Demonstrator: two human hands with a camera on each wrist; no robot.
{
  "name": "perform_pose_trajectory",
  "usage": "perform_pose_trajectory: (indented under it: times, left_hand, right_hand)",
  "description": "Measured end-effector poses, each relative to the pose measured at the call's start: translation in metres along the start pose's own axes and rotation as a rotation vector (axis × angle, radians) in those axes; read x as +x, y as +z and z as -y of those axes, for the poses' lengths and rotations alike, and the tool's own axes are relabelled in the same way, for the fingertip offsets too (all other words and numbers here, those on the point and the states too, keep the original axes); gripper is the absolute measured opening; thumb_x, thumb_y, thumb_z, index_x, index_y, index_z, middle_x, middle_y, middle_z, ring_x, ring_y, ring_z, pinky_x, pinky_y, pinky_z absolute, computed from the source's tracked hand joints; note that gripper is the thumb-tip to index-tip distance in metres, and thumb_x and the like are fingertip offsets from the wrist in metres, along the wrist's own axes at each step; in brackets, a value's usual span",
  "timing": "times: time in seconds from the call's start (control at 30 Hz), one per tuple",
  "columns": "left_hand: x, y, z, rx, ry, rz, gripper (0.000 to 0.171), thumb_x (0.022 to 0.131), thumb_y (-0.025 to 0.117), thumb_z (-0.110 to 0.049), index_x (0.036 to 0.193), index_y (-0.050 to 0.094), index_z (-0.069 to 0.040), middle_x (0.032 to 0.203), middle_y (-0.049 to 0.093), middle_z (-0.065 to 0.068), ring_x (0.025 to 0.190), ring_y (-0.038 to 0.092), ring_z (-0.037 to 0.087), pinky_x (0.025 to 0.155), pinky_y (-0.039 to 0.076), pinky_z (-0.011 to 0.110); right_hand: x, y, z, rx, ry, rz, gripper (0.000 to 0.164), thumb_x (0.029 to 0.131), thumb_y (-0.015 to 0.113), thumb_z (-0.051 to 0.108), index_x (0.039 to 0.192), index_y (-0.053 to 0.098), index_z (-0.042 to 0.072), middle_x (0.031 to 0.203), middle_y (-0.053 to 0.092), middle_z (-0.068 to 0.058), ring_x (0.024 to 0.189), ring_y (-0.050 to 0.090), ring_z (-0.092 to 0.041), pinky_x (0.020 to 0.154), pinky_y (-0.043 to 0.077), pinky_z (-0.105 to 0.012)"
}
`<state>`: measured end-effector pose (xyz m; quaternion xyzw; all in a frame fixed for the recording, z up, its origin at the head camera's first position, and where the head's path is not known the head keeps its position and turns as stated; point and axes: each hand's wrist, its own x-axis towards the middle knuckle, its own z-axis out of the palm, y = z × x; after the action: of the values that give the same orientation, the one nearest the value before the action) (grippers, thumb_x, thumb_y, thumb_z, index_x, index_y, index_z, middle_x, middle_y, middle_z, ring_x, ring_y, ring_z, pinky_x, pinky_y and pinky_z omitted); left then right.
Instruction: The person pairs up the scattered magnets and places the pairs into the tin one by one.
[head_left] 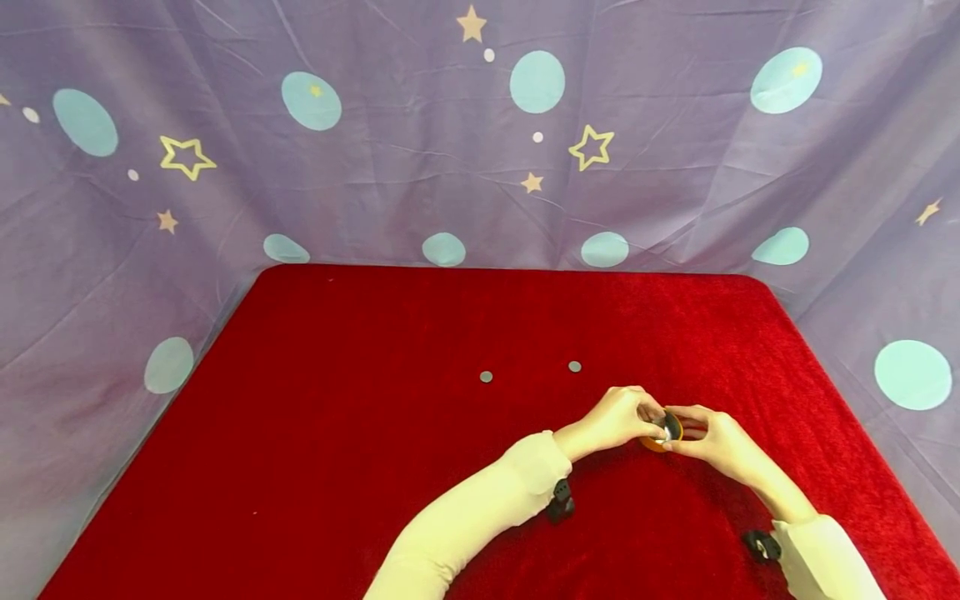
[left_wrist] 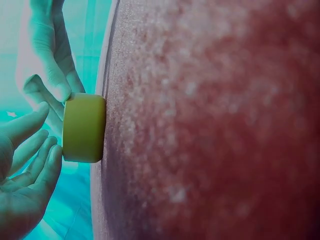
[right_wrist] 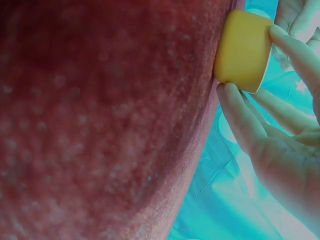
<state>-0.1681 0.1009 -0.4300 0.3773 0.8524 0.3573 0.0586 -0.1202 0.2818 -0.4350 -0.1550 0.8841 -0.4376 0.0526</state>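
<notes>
A small round bowl stands upright on the red cloth, right of the middle, yellow-orange outside and shiny grey inside. My right hand holds it by its right side; in the right wrist view the thumb touches the rim while fingers of that hand lie against the yellow wall. Over the bowl's left part reaches my left hand. Seen from the left wrist, the left hand has thumb and fingers apart beside the rim, nothing visible between them. The bowl's contents are hidden.
Two small flat grey discs, a left disc and a right disc, lie on the red cloth beyond the left forearm. A purple curtain with stars and dots surrounds the table's back and sides.
</notes>
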Motion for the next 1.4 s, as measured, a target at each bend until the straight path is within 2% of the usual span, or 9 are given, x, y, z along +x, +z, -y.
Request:
perform_pose_trajectory:
  times: [0.33, 0.63, 0.73, 1.0, 1.23, 1.4]
  left_hand:
    - [-0.009, -0.011, 0.004, 0.067, 0.022, 0.042, 0.020, 0.077, 0.068, -0.018, 0.095, 0.068, -0.009, 0.086, 0.062, -0.003, 0.076, 0.057, 0.000, 0.065, 0.037, 0.003]
    - [-0.019, -0.022, 0.010, 0.101, 0.050, 0.048, 0.018, 0.079, 0.067, -0.017, 0.095, 0.068, -0.009, 0.086, 0.062, -0.003, 0.075, 0.057, 0.001, 0.066, 0.036, 0.003]
    - [-0.023, -0.027, 0.012, 0.097, 0.041, 0.054, 0.018, 0.080, 0.066, -0.016, 0.095, 0.067, -0.009, 0.087, 0.061, -0.003, 0.076, 0.058, 0.003, 0.066, 0.037, 0.003]
    - [-0.035, -0.040, 0.020, 0.109, 0.029, 0.053, 0.018, 0.080, 0.064, -0.015, 0.096, 0.067, -0.008, 0.087, 0.061, -0.001, 0.078, 0.058, 0.007, 0.065, 0.037, 0.004]
    - [-0.047, -0.052, 0.027, 0.132, -0.009, 0.047, 0.017, 0.082, 0.063, -0.015, 0.097, 0.066, -0.008, 0.088, 0.060, 0.001, 0.079, 0.057, 0.007, 0.068, 0.038, 0.008]
    - [-0.057, -0.061, 0.033, 0.126, -0.047, 0.042, 0.018, 0.083, 0.062, -0.016, 0.098, 0.065, -0.007, 0.091, 0.060, 0.002, 0.082, 0.058, 0.009, 0.069, 0.040, 0.010]
  right_hand:
    - [0.001, 0.001, 0.001, 0.006, 0.004, -0.001, 0.050, 0.074, 0.070, 0.010, 0.113, 0.050, -0.015, 0.107, 0.055, -0.028, 0.090, 0.060, -0.032, 0.069, 0.050, -0.024]
    - [0.002, 0.000, 0.003, -0.027, -0.025, -0.008, 0.050, 0.072, 0.071, 0.008, 0.112, 0.051, -0.015, 0.101, 0.059, -0.026, 0.083, 0.063, -0.021, 0.067, 0.051, -0.027]
    - [0.003, 0.000, 0.004, -0.068, -0.030, -0.013, 0.051, 0.071, 0.072, 0.010, 0.111, 0.051, -0.014, 0.100, 0.060, -0.024, 0.083, 0.062, -0.021, 0.067, 0.051, -0.028]
    - [0.008, -0.001, 0.015, -0.258, -0.066, -0.093, 0.044, 0.071, 0.073, 0.017, 0.106, 0.059, -0.006, 0.097, 0.062, -0.014, 0.083, 0.061, -0.025, 0.067, 0.049, -0.030]
    - [0.018, 0.004, 0.023, -0.305, -0.096, -0.087, 0.040, 0.077, 0.068, 0.021, 0.107, 0.059, -0.004, 0.103, 0.060, -0.015, 0.093, 0.057, -0.030, 0.074, 0.046, -0.042]
    - [0.028, 0.009, 0.029, -0.286, -0.137, -0.067, 0.037, 0.079, 0.066, 0.018, 0.108, 0.059, -0.004, 0.104, 0.059, -0.016, 0.094, 0.057, -0.030, 0.073, 0.047, -0.042]
